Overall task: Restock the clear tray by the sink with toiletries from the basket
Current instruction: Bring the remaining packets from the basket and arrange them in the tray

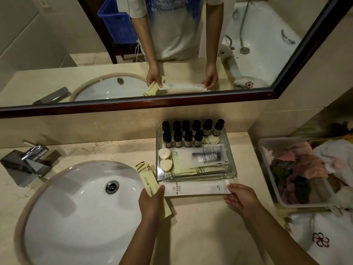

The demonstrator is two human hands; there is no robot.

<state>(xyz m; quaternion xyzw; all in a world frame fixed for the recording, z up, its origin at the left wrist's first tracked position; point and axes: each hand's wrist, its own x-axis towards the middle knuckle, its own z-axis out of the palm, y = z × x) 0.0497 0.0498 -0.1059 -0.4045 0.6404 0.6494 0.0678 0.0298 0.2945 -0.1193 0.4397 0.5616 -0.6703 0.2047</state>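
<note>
Cream marble counter (200, 226) runs along the wall under a dark-framed mirror (57, 44), with a white oval sink (57, 217) set into it at the left and a chrome tap (28, 161) behind the bowl; the clear tray (232, 161) stands to the right of the sink, close against the backsplash. It holds two rows of small dark-capped bottles (188, 139) along its far side, two heart-shaped soaps (165, 165) at its left wall, and flat sachets (208, 155) lying across the rest of its floor. A long white packet (194, 188) lies lengthwise just in front of the tray's near wall, held at both ends; whether it rests on the counter I cannot tell. The left hand (150, 199) has its fingers curled round a bundle of pale yellow sachets (146, 176) that jut out over the sink's rim, and its thumb tip touches the packet's left end; the right hand (240, 197) pinches the packet's right end, thumb on top and fingers beneath. Well to the right sits a translucent plastic tub (266, 165) full of crumpled cloths (298, 165); a white towel (321, 240) with a dark flower emblem lies in front of it; a blue basket (116, 23) shows only as a reflection in the mirror, behind the person.
</note>
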